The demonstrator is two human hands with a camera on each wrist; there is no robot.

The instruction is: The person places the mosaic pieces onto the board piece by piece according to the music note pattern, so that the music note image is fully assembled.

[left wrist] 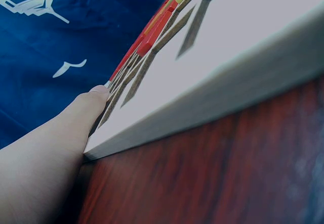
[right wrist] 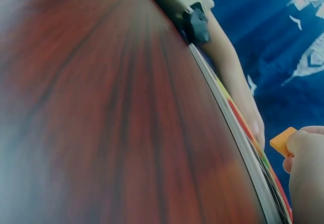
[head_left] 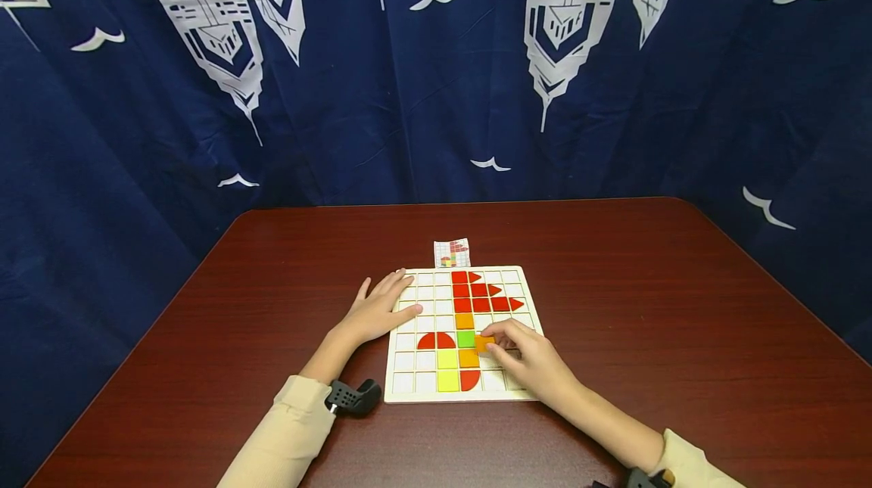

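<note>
A white grid board (head_left: 409, 382) lies on the table, with coloured flat pieces set in some squares. My right hand (head_left: 534, 363) pinches an orange square tile (head_left: 484, 343) between thumb and fingertips, over the board just right of a green square (head_left: 466, 339). In the right wrist view, the orange tile (right wrist: 282, 141) juts out from the fingertips. My left hand (head_left: 381, 310) rests on the board's left edge with its fingers spread. Red squares and triangles (head_left: 481, 305) fill three rows at the top. Below are orange squares (head_left: 468, 358), yellow squares (head_left: 447, 359) and red rounded pieces (head_left: 436, 341).
A small printed card (head_left: 452, 253) with a coloured grid pattern lies just beyond the board's far edge. The dark reddish wooden table (head_left: 668, 306) extends around the board. Behind it hangs a blue curtain (head_left: 402, 94) with white building and bird prints.
</note>
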